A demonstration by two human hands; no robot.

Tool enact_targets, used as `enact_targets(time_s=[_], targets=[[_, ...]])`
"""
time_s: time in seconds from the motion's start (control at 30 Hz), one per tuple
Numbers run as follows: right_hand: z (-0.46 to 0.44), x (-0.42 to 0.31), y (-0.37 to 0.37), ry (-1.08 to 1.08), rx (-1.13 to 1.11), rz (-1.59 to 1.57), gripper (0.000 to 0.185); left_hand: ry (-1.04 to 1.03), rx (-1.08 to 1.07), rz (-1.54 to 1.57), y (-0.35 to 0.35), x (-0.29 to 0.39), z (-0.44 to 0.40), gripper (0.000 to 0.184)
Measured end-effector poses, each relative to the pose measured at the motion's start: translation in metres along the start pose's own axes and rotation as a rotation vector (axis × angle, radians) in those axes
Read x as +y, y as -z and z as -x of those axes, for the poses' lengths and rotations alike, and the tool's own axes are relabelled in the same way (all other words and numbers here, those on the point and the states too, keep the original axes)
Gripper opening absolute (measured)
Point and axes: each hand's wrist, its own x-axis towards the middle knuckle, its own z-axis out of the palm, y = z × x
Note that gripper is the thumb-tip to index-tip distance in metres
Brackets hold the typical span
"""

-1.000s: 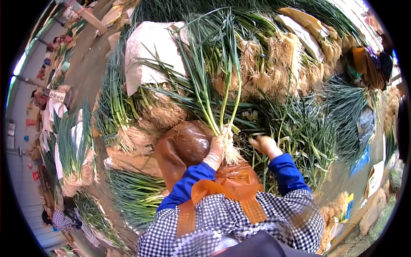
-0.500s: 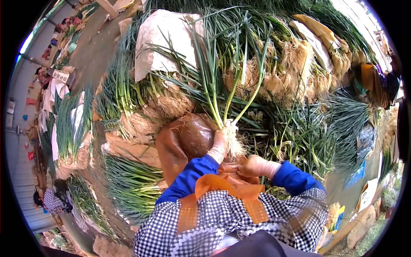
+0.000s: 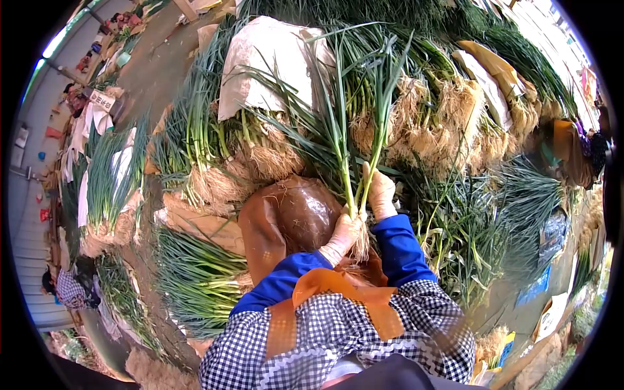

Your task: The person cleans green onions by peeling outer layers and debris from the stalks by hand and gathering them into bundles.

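Observation:
My left hand (image 3: 343,235) is closed around the lower stalks of a few green onions (image 3: 350,188), just above their pale roots. The leaves fan upward over a white sack (image 3: 276,65). My right hand (image 3: 381,191) touches the same stalks higher up on their right side, its fingers pressed against them. The roots hang below my left hand, over the orange-brown apron (image 3: 263,227) that covers my knees.
Rooted onion bundles (image 3: 455,107) lie in a row ahead. Loose leaves (image 3: 465,227) are heaped at the right. More onions (image 3: 198,276) lie at the left, near brown paper (image 3: 211,227). A person (image 3: 70,289) is at the far left.
My right hand has gone from beside the roots near my lap up to the stalks. The stalks, spread apart before, now stand closer together. The view has shifted slightly.

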Motion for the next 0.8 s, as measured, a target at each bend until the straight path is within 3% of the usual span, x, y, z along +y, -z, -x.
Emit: enact_targets(time_s=[0.07,0.1,0.17,0.23,0.3,0.37,0.43,0.5,0.57,0.63,0.67,0.7,0.8], targets=[[0.006,0.009,0.004,0.023,0.025,0.009,0.038,-0.161,0.082,-0.343,0.000,-0.010,-0.003,0.022],[0.009,0.013,0.005,0.021,0.036,0.045,0.035,-0.153,0.080,-0.341,-0.001,-0.010,-0.002,0.022],[0.020,0.023,0.007,0.219,0.097,0.142,0.025,-0.037,0.075,0.132,-0.006,-0.003,-0.001,0.028],[0.051,0.025,0.010,0.250,-0.083,-0.073,0.027,0.037,0.077,0.298,-0.006,0.024,-0.003,0.032],[0.087,0.029,0.033,-0.117,-0.374,-0.314,0.034,0.085,0.174,0.455,-0.010,0.035,-0.010,0.030],[0.102,0.070,0.066,-0.329,-0.360,-0.543,0.040,0.095,-0.069,0.572,0.005,0.040,-0.009,0.029],[0.087,0.104,0.102,-0.377,-0.444,0.084,0.045,0.154,-0.091,0.582,0.008,0.045,-0.011,0.031],[0.079,0.117,0.115,-0.077,-0.760,0.703,0.047,0.125,-0.088,0.507,0.001,0.046,-0.004,0.031],[0.062,0.059,0.103,-0.074,-0.341,0.367,0.041,0.033,-0.043,0.319,-0.004,0.042,-0.005,0.031],[0.048,0.017,0.088,0.133,-0.069,-0.060,0.030,-0.016,-0.005,0.179,-0.007,0.034,-0.002,0.030],[0.039,-0.004,0.086,0.294,0.039,-0.110,0.029,-0.150,0.007,0.028,-0.002,0.012,-0.014,0.033],[0.033,-0.020,0.086,0.251,0.006,0.061,0.031,-0.265,-0.023,0.154,-0.007,0.011,-0.012,0.036],[0.012,-0.039,0.081,0.077,-0.216,0.244,0.043,-0.230,0.002,0.196,-0.014,0.015,-0.004,0.035]])
